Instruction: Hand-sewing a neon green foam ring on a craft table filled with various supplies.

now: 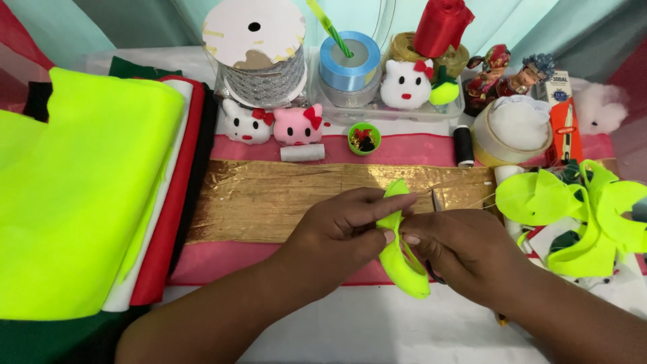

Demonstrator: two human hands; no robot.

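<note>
- Two hands pinch one curvy neon-yellow felt piece point(402, 259).
- Left hand point(340, 226) fingers squeeze its top.
- Right hand point(465, 249) fingers clamp its middle.
- Shiny gold cloth point(269, 199) lies underneath.

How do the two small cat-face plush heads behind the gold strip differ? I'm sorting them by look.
The left plush head is white, while the right plush head is pink. The white one's red bow sits at its right ear, toward the pink one; the pink one's bow is on its upper right too. Both rest side by side, touching, facing the camera.
</note>
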